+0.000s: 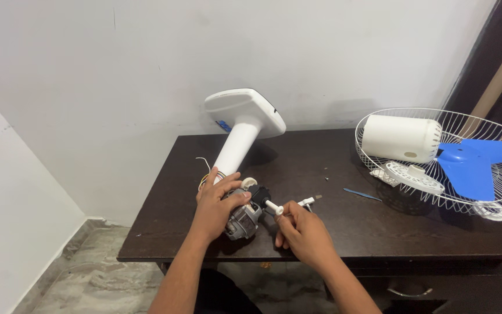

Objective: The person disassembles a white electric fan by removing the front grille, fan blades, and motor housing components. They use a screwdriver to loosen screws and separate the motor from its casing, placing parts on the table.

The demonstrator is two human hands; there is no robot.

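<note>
While clamped round fan motor (243, 216) by left hand (216, 204) | right hand (301, 231) fingertips pinched on white shaft piece (273, 206) just right of motor | best kept steady, turned gently.

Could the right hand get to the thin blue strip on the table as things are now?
Probably yes. The right hand is pinching a small white part, but the dark table between it and the blue strip is bare, so nothing blocks the way.
</note>
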